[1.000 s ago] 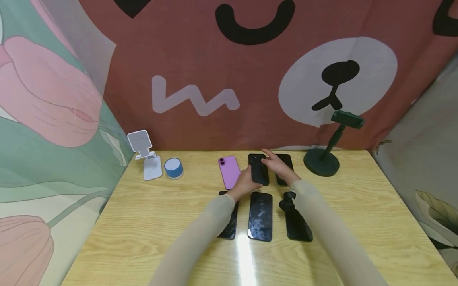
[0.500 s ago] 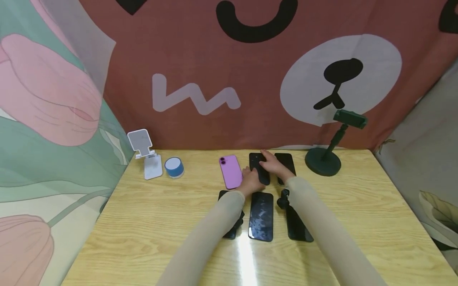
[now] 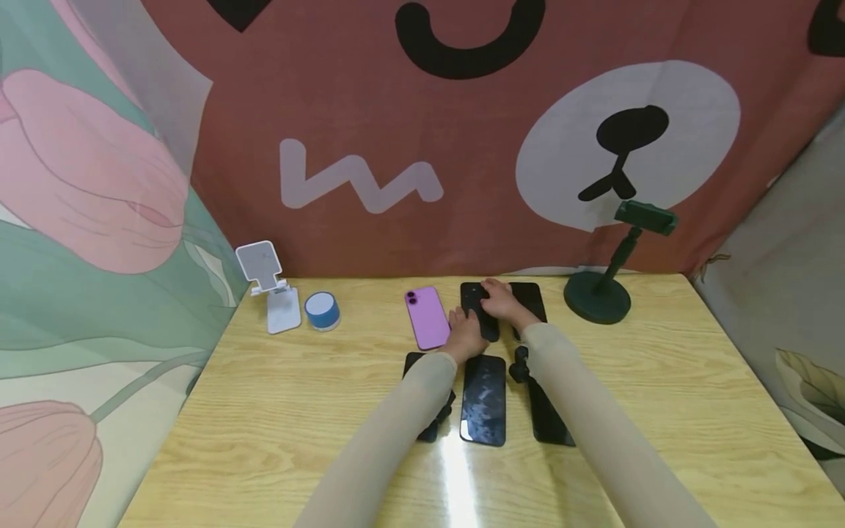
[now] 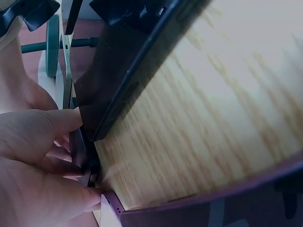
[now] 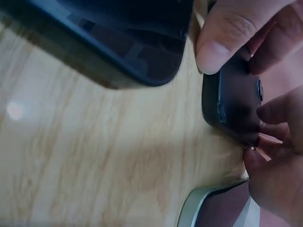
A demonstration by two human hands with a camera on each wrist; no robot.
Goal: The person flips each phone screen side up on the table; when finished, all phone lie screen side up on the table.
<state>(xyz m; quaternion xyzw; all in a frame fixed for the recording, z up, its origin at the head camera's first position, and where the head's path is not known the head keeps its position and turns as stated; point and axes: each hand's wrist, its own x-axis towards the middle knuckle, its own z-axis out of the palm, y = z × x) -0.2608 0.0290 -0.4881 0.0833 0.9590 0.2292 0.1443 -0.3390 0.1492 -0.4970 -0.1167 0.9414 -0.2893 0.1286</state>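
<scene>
A black phone [image 3: 471,297] lies back up at the middle of the far row, its camera bump toward the wall. My left hand [image 3: 466,336] holds its near end, with the thumb at the near edge and the fingers along the left side. At the upper right part of the same phone, my right hand [image 3: 499,301] grips the edge, its thumb [image 5: 255,158] on the side. Left of it is a purple phone [image 3: 429,319], close to my left fingertips. A dark phone [image 3: 530,297] to the right is partly covered by my right hand.
In the near row lie a dark phone [image 3: 414,359] under my left forearm, a glossy black phone [image 3: 484,403] and another dark phone [image 3: 548,418] under my right sleeve. A white phone stand [image 3: 282,308], a blue-and-white cylinder [image 3: 322,312] and a green stand [image 3: 597,297] stand farther out.
My left hand has moved right over the black phone's near end. The right hand's fingers have drawn in onto its upper right part. The phones look unmoved on the table.
</scene>
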